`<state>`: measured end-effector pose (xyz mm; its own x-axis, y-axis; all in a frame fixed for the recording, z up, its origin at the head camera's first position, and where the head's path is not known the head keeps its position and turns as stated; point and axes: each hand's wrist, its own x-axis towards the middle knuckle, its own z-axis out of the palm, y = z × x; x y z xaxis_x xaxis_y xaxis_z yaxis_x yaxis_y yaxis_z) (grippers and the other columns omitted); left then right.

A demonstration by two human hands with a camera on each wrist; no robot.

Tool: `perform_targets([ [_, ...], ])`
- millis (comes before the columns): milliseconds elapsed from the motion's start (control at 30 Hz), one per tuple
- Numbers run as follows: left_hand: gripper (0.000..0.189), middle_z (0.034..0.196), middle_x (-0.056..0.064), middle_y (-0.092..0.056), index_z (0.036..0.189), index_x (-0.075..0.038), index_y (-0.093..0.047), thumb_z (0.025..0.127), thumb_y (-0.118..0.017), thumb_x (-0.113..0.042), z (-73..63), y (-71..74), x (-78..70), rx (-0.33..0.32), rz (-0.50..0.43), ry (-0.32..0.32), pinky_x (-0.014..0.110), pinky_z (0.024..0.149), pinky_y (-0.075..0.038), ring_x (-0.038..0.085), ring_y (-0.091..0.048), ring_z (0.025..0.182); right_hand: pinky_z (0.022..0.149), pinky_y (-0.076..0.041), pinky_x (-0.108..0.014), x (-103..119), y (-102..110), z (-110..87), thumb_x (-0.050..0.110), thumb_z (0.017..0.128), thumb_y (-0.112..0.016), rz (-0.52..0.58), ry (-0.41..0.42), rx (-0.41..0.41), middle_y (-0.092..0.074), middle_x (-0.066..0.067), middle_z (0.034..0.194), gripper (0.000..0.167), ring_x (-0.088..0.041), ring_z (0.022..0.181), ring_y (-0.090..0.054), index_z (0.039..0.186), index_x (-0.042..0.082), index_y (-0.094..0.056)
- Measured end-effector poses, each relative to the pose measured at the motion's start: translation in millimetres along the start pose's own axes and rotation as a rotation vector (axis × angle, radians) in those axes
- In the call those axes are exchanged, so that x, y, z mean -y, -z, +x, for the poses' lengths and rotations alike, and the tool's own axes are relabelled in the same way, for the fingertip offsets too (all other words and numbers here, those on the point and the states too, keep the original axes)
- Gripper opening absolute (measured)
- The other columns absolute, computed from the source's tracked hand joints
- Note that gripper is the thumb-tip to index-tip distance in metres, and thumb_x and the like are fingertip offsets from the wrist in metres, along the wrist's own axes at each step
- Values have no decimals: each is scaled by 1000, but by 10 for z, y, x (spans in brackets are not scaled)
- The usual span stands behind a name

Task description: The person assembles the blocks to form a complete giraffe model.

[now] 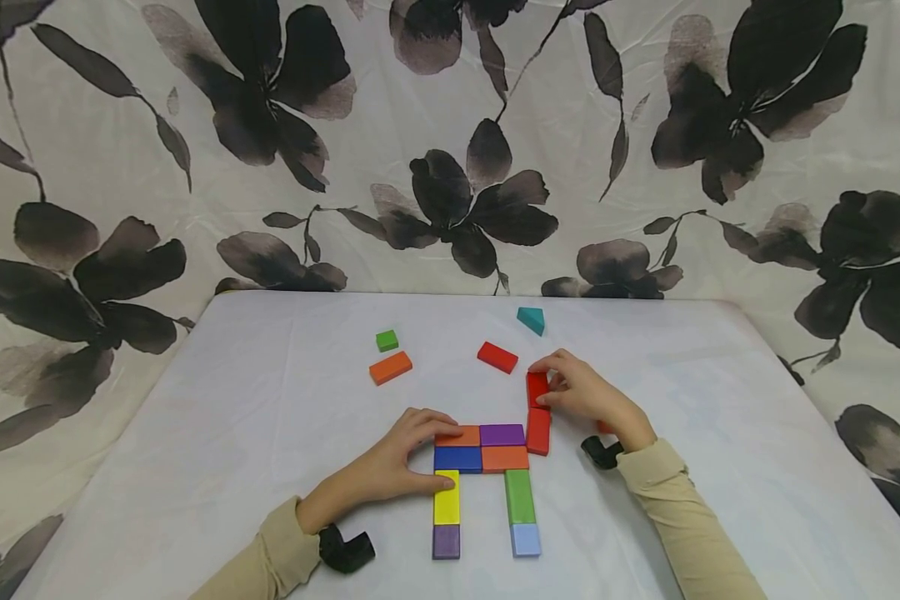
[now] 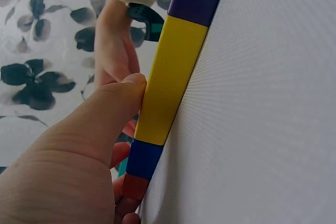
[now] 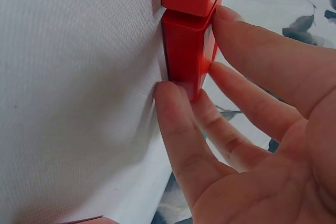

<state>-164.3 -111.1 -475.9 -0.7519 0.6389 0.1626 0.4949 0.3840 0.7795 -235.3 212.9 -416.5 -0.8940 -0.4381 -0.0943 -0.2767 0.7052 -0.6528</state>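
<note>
Right hand (image 1: 588, 398) pinching upper red block (image 1: 536, 388), lower right of frame centre, end-on to lower red block (image 1: 538, 433). Left hand (image 1: 390, 463) touching yellow block (image 1: 446, 504), not clenched. Best: nudge lightly, edges aligned.

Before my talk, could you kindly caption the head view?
Left hand touching yellow block, right hand gripping a red block.

Clockwise among the joined blocks (image 1: 505, 457): purple block (image 1: 502, 435) at one o'clock, green block (image 1: 520, 497) at three, pale blue block (image 1: 526, 541) at five, dull purple block (image 1: 446, 542) at seven, yellow block (image 1: 447, 507) at nine, blue block (image 1: 458, 460) at ten, orange block (image 1: 471, 437) at eleven. Two red blocks (image 1: 538, 432) sit beyond one; farther out at one, a teal block (image 1: 531, 320). Sleeves (image 1: 697, 533) are beige, wrist straps (image 1: 348, 552) black, the table (image 1: 232, 417) plain white. At twelve, the cloth (image 1: 435, 108) shows grey-black flowers (image 1: 442, 192) on off-white.
</note>
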Motion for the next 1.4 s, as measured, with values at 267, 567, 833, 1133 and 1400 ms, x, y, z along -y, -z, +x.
perform_targets([
  [267,61,139,-12,-46,137,-28,-57,82,-81,-39,2,1,1,3,-7,1,48,107,-37,13,-36,130,80,-50,-34,18,3,-12,7,88,-73,-13,-24,5,-52,-12,111,41,-24,93,-53,127,2,-61],
  [567,61,139,-12,-46,137,-27,-57,82,-81,-39,2,1,-3,-1,-5,7,48,107,-37,13,-36,130,80,-51,-34,20,2,-5,8,88,-73,-16,-24,5,-52,-12,111,41,-25,94,-54,127,2,-61],
  [833,61,139,-12,-46,137,-27,-57,82,-81,-39,5,0,3,0,0,4,48,107,-37,13,-36,130,81,-51,-35,28,19,-9,9,89,-73,-16,-28,12,-51,-13,111,41,-25,94,-54,127,1,-60],
  [1133,61,139,-12,-46,137,-28,-57,82,-81,-39,6,-1,-4,1,-2,11,48,107,-37,13,-35,130,80,-51,-35,39,25,-5,9,88,-74,-29,-37,10,-52,-13,108,40,-25,91,-54,125,1,-61],
  [1400,60,139,-13,-45,137,-29,-57,82,-80,-39,12,0,-26,12,-4,32,49,107,-37,13,-34,131,77,-48,-34,53,33,-7,9,87,-75,-55,-50,14,-52,-15,108,40,-23,87,-53,123,0,-61],
])
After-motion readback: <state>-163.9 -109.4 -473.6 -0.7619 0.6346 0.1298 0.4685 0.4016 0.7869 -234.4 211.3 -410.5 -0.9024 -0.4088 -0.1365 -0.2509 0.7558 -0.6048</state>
